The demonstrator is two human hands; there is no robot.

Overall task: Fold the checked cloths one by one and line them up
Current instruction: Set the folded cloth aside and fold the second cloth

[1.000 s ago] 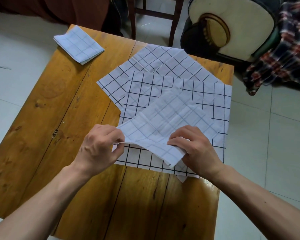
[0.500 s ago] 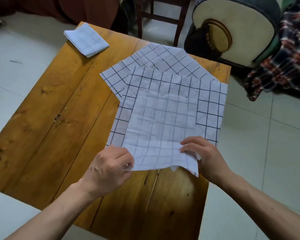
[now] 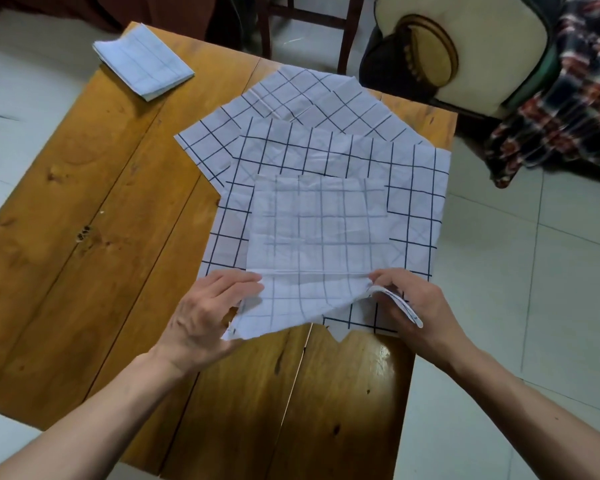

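A half-folded white checked cloth [image 3: 319, 237], pale side up, lies on top of two flat checked cloths: one square to me [image 3: 413, 188] and one turned diagonally behind it [image 3: 309, 98]. My left hand [image 3: 208, 313] pinches the folded cloth's near left corner. My right hand [image 3: 416, 310] grips its near right corner, where the layers curl up. A finished folded cloth [image 3: 144, 65] sits at the table's far left corner.
The wooden table [image 3: 84, 209] has bare boards on its left half and near edge. Behind it stand a wooden chair [image 3: 312, 26], a cushioned seat [image 3: 465, 46] and a plaid blanket [image 3: 561, 98]. Pale floor tiles surround the table.
The top cloth has been turned square to me and spread flatter over the pile. Both hands have shifted to its near corners, and the view has moved closer.
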